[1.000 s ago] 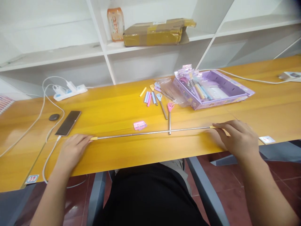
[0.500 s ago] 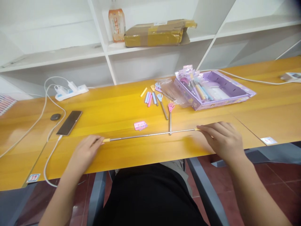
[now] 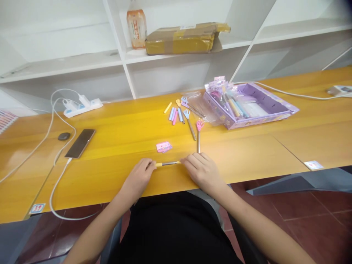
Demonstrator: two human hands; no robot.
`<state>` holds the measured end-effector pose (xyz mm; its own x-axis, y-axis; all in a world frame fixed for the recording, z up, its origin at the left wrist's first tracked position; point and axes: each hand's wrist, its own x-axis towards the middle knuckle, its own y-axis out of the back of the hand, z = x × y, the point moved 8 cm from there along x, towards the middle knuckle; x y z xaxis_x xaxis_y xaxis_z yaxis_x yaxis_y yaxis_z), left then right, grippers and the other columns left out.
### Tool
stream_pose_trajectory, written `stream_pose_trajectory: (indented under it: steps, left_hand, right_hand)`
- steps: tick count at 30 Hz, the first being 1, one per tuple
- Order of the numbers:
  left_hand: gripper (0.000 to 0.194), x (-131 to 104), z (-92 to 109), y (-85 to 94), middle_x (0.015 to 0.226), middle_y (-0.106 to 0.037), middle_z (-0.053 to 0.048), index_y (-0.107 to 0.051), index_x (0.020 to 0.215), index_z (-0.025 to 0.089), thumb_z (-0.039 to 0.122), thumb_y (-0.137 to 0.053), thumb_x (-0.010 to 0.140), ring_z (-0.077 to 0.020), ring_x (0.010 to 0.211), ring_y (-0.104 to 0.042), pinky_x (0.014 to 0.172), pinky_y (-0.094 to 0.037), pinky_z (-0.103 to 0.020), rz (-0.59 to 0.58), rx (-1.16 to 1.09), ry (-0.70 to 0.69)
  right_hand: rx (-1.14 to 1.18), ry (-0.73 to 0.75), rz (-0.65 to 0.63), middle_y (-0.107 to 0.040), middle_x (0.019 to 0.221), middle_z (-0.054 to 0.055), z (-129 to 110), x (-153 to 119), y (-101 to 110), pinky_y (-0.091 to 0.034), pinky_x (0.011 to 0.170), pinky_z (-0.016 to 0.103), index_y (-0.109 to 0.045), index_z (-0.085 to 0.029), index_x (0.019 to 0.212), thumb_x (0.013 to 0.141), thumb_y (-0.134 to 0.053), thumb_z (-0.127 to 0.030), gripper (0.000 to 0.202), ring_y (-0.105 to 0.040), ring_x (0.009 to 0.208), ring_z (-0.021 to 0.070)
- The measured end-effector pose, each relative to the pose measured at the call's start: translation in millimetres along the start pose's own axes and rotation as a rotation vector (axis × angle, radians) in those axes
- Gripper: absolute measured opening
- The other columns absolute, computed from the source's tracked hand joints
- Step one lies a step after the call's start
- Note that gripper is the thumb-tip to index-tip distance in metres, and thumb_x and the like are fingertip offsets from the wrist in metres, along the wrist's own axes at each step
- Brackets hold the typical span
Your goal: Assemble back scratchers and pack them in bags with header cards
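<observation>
A telescopic back scratcher (image 3: pixel 169 163), pushed together to a short metal rod, lies level between my two hands above the desk's front part. My left hand (image 3: pixel 139 178) is closed on its yellow grip end. At the other end, my right hand (image 3: pixel 202 172) pinches a yellow tip, mostly hidden by the fingers. Just beyond the right hand lies a pink-headed back scratcher (image 3: pixel 199 136), its lower end covered by that hand. A blue-headed back scratcher (image 3: pixel 190 126) rests beside it. Small pink cards (image 3: pixel 164 147) lie beyond the left hand.
Several coloured grip sleeves (image 3: pixel 173 114) lie farther back, near a purple box (image 3: pixel 231 123) holding wrapped back scratchers. At left are a phone (image 3: pixel 80 143) on a white cable, a black round object (image 3: pixel 64 136) and a power strip (image 3: pixel 84 107). A cardboard box (image 3: pixel 181 41) sits on the shelf.
My hands have come together, the left moving right and the right moving left. The back scratcher's rod has slid in from long to short between them.
</observation>
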<state>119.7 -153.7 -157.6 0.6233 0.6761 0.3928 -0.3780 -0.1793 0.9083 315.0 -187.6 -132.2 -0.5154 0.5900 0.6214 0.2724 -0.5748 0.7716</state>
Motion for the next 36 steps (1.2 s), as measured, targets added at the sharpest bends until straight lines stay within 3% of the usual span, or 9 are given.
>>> stream_pose_trajectory:
  steps: [9, 18, 21, 27, 36]
  left_hand:
    - [0.024, -4, -5, -5.0, 0.104, -0.068, -0.008, -0.065, 0.124, 0.02, 0.026, -0.043, 0.116, -0.0228, 0.091, -0.064, 0.083, -0.056, -0.038, 0.031, -0.021, -0.015]
    - [0.024, -5, -7, -6.9, 0.107, -0.068, -0.009, -0.064, 0.131, 0.021, 0.028, -0.046, 0.116, -0.0229, 0.094, -0.065, 0.085, -0.057, -0.038, 0.013, -0.006, -0.009]
    - [0.019, -4, -4, -4.6, 0.105, -0.069, -0.008, -0.065, 0.123, 0.019, 0.025, -0.049, 0.115, -0.0226, 0.093, -0.063, 0.083, -0.055, -0.038, 0.005, 0.029, -0.023]
    - [0.012, -5, -3, 15.4, 0.107, -0.072, -0.012, -0.069, 0.108, 0.018, 0.023, -0.059, 0.111, -0.0275, 0.097, -0.061, 0.078, -0.049, -0.041, 0.035, 0.273, -0.062]
    - [0.013, -38, -38, 57.9, 0.09, -0.067, -0.008, -0.072, 0.107, 0.017, 0.025, -0.061, 0.11, -0.0247, 0.085, -0.056, 0.072, -0.041, -0.039, 0.064, 0.4, -0.091]
  right_hand:
    - [0.085, -0.113, -0.031, -0.061, 0.083, 0.005, 5, -7, -12, -0.032, 0.075, 0.037, -0.069, -0.02, 0.096, 0.109, -0.056, -0.008, 0.022, -0.045, 0.08, 0.0222]
    - [0.118, -0.122, -0.015, -0.062, 0.084, 0.006, 6, -10, -12, -0.034, 0.075, 0.036, -0.071, -0.018, 0.1, 0.109, -0.055, -0.008, 0.021, -0.046, 0.08, 0.0215]
    - [0.086, -0.109, -0.014, -0.063, 0.084, 0.006, 6, -8, -10, -0.034, 0.074, 0.036, -0.071, -0.018, 0.1, 0.11, -0.055, -0.009, 0.021, -0.047, 0.081, 0.0215]
    - [0.041, -0.067, -0.046, -0.063, 0.083, 0.005, 7, -6, -7, -0.035, 0.074, 0.038, -0.07, -0.018, 0.097, 0.109, -0.056, -0.008, 0.021, -0.048, 0.081, 0.0218]
    - [0.038, 0.032, 0.033, -0.074, 0.095, 0.008, 33, -47, 20, -0.041, 0.081, 0.038, -0.07, -0.014, 0.118, 0.105, -0.058, -0.004, 0.02, -0.058, 0.087, 0.0225]
